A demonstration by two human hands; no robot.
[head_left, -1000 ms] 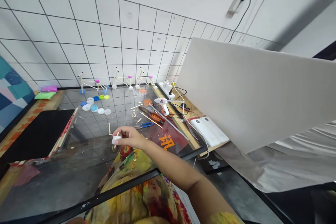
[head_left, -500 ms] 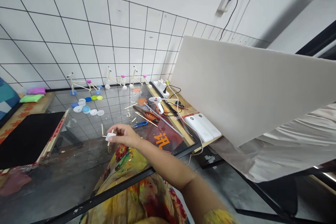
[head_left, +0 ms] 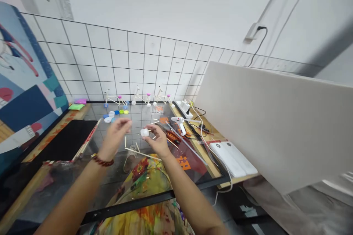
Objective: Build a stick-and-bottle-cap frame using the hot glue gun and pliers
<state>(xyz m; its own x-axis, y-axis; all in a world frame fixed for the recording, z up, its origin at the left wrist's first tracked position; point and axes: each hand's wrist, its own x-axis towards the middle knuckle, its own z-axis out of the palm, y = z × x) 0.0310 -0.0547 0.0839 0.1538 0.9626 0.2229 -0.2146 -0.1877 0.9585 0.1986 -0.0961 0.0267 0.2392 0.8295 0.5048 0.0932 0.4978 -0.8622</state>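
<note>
White board [head_left: 270, 125]: right side, tilted. Glass table [head_left: 110, 187]: black-edged near and far, with open room at near left. Black pad [head_left: 68, 137]: left, with bare glass beyond its right edge. Left hand [head_left: 117, 132]: raised at middle, blurred, seemingly holding nothing; cannot tell whether fingertips together or apart. Right hand [head_left: 158, 141]: open gap from left hand, with thumb and fingers clamped on white cap [head_left: 144, 132]. Stick frame [head_left: 143, 154]: near middle, on the near side of both hands. Glue gun [head_left: 180, 125]: right, far side of pliers [head_left: 173, 137]. Stick models [head_left: 148, 95], three: in a row along far edge. Bottle caps [head_left: 117, 112]: loose cluster, beyond left hand. White cap: at right fingertips, with short stick alongside.
</note>
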